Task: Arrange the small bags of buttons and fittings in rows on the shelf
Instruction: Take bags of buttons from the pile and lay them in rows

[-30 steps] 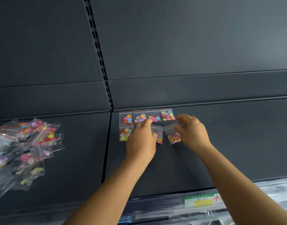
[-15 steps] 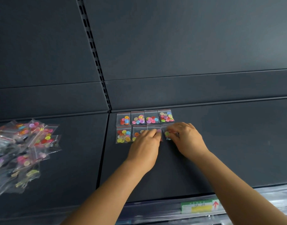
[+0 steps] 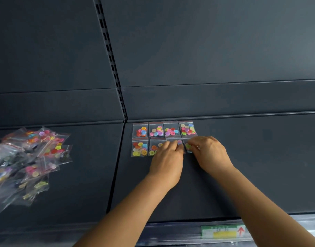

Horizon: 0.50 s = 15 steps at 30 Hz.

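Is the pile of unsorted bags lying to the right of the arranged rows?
No, the pile of unsorted bags lies left of the arranged rows.

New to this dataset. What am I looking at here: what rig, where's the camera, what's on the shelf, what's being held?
There is no robot: a person works with two bare hands. The single picture comes from a wide-angle camera worn on the head, looking forward and down along the forearms.

The surface is a dark shelf with a price label strip on its front edge. Small clear bags of coloured buttons lie in two rows: a back row of four, and a front row being finished. The left hand rests on the third front bag, fingertips on it. The right hand pinches the fourth front bag, lining it up. A loose pile of unsorted bags waits at the far left.
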Motion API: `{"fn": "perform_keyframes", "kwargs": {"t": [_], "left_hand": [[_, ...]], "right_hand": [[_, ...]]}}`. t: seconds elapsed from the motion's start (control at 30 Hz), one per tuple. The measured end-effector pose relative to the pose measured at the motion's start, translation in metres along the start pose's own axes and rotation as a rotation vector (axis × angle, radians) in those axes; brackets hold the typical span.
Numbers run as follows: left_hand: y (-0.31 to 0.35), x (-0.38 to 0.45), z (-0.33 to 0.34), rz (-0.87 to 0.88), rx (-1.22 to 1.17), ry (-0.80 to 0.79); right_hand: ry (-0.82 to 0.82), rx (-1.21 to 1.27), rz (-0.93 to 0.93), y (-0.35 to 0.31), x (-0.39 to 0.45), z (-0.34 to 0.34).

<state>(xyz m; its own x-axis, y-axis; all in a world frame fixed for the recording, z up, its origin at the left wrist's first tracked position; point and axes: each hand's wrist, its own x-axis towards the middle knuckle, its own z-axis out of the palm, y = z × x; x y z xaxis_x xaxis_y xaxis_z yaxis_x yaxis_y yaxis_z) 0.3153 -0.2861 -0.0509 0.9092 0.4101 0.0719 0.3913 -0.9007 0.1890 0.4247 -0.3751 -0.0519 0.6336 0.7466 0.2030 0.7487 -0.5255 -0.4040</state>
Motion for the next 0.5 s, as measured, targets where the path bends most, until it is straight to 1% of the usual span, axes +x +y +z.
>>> {"fn": "perform_keyframes", "kwargs": {"t": [0.1, 0.2, 0.37, 0.5], "left_hand": [[0.001, -0.003, -0.003, 0.002, -0.028, -0.003], [-0.002, -0.007, -0.007, -0.008, -0.041, 0.014], [-0.025, -0.028, -0.024, -0.077, -0.027, 0.058], [-0.062, -0.058, -0.043, -0.161, 0.010, 0.098]], "right_hand": [[-0.022, -0.031, 0.011, -0.002, 0.000, -0.003], [-0.006, -0.020, 0.005, -0.009, -0.003, -0.006], [-0.016, -0.042, -0.112, -0.039, -0.004, -0.004], [-0.126, -0.106, -0.218, -0.081, -0.006, 0.007]]}}
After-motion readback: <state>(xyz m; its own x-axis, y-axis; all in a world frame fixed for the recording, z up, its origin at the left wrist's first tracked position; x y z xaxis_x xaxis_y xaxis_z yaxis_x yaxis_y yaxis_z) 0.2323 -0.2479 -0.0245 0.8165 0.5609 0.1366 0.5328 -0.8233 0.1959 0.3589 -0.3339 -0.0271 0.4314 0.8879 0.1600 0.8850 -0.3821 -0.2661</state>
